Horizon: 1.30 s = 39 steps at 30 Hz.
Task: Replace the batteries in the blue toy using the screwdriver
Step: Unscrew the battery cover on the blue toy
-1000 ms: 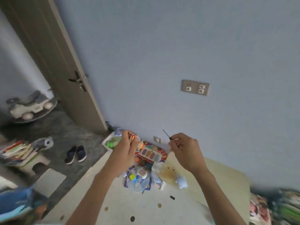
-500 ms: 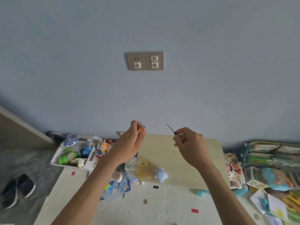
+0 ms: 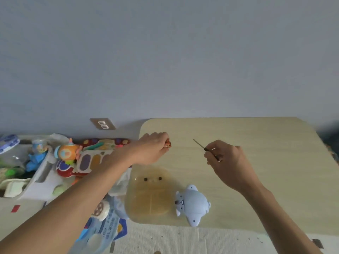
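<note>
The blue toy, shaped like a small sea animal, lies on the low beige table near its front edge, beside a translucent yellowish dish. My left hand is over the table's back left part, its fingers closed on an orange-red battery held close to the tabletop. My right hand hovers above the table's middle, pinching a thin screwdriver whose tip points up and to the left. Both hands are well behind the toy and apart from it.
Left of the table stand a white bin of toys, an orange round toy, a colourful toy piano and blue plastic packaging on the floor mat. A wall socket sits low on the blue wall.
The view has tilted down toward the table. My left hand has lowered the battery toward the tabletop at the back left; my right hand still holds the screwdriver.
</note>
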### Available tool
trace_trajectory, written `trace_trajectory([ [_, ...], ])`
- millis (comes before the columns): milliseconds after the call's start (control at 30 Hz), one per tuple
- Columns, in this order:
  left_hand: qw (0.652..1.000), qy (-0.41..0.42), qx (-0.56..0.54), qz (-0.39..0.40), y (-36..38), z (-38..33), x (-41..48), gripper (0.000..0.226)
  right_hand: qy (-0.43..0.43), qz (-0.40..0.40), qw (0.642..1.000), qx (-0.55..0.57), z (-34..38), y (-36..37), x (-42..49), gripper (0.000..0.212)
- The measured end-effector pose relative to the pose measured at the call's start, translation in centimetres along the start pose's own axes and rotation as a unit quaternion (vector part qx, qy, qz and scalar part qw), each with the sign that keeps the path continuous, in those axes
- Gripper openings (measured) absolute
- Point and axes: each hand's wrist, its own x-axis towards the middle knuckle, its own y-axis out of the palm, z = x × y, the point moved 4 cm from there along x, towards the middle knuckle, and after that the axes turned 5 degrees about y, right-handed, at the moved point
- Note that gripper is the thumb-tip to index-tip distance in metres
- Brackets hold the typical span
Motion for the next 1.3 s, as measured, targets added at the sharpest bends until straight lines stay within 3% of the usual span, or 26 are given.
trace_trajectory([
  [100, 0.996, 0.039, 0.071, 0.042, 4.8, 2.3, 4.3, 0.024, -0.035, -0.010, 0.999, -0.016, -4.6, 4.0, 2.4, 0.007],
  [300, 0.987, 0.077, 0.142, 0.020, 8.3, 3.4, 8.8, 0.019, -0.092, -0.054, 0.994, -0.037, -8.5, 6.9, 4.9, 0.006],
  [667, 0.993, 0.116, -0.003, -0.004, 8.0, 3.1, 8.5, 0.054, -0.135, -0.084, 0.986, -0.047, -9.3, 6.5, 3.2, 0.008],
  [900, 0.988, 0.133, -0.055, -0.060, 8.5, 4.1, 8.2, 0.048, -0.145, -0.087, 0.984, -0.057, -9.4, 6.2, 2.6, 0.008],
  [1133, 0.990, 0.100, -0.081, -0.065, 8.2, 4.2, 7.9, 0.046, -0.150, -0.073, 0.985, -0.048, -8.8, 5.8, 1.5, 0.008],
  [1300, 0.969, 0.113, -0.130, -0.176, 5.9, 1.6, 2.5, 0.051, -0.136, -0.033, 0.990, -0.009, -7.6, 3.5, -1.0, 0.014],
])
